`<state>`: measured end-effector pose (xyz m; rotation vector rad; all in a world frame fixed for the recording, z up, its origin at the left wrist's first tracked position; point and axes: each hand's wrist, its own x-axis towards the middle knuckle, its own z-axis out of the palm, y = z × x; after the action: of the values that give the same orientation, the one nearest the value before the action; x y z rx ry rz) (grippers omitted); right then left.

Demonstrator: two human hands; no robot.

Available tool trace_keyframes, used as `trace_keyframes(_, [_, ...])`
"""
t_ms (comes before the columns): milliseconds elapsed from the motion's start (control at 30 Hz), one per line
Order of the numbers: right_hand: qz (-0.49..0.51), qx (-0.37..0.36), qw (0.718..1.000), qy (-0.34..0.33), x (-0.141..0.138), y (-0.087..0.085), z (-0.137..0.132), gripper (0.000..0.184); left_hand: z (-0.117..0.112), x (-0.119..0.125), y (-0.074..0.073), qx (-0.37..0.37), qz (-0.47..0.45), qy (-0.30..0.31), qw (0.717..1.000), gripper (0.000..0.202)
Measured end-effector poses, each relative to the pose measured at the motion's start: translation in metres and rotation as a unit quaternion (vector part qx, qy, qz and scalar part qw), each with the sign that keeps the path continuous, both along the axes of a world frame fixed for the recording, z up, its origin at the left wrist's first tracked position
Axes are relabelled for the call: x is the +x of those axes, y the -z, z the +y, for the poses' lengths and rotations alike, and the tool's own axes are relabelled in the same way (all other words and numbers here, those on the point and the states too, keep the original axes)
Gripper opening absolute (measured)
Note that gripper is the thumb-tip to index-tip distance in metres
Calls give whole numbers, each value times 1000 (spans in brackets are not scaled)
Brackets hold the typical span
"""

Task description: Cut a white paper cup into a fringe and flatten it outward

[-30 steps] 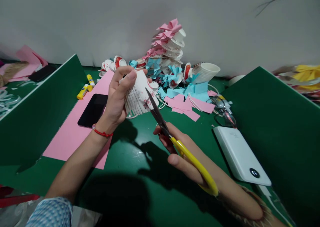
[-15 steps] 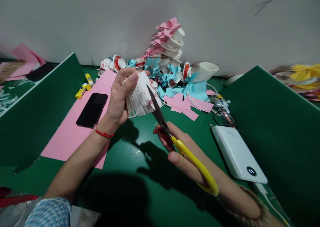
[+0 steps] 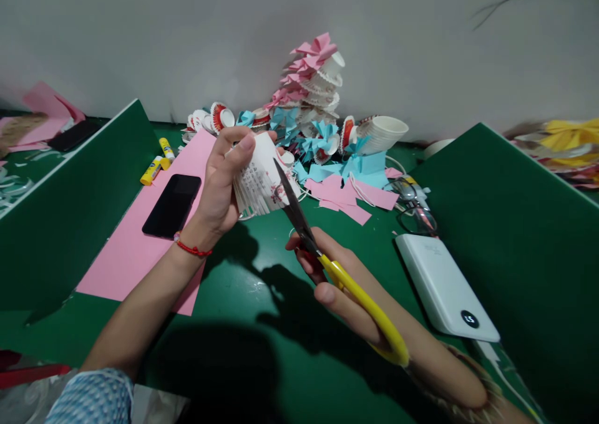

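Note:
A white paper cup point(image 3: 262, 169) with printed writing and small red blossoms is pinched in my left hand point(image 3: 221, 178), thumb on its near side. Narrow cut strips fringe the cup's lower left edge. My right hand point(image 3: 334, 268) grips yellow-handled scissors point(image 3: 349, 280), thumb through one loop. Their dark blades point(image 3: 294, 202) point up and left, lying at the right part of the cup over the printed blossoms. The fingers behind the handles are partly hidden.
A black phone point(image 3: 172, 206) lies on pink paper point(image 3: 116, 255), near yellow glue sticks point(image 3: 152, 170). Behind stand fringed cups with pink bows point(image 3: 318, 53), stacked cups point(image 3: 384, 134) and pink scraps point(image 3: 344, 196). Glasses point(image 3: 418, 218) and a white power bank point(image 3: 444, 287) lie right, between green partitions point(image 3: 524, 224).
Almost nothing differs. The cup and my left hand have shifted very slightly left; the scissors stay at about the same place on the cup.

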<state>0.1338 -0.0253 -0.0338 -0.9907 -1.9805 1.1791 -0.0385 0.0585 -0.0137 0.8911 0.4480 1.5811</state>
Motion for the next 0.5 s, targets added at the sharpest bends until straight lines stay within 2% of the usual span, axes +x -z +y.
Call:
trace_keyframes(267, [-9,8,1000,4,0,-2,0,62,0,1,-1,-21,16,-8,1000,14])
trace_keyframes(500, [-9,17,1000,12,0,-1,0,62,1,1,2,17,39,-7,999,16])
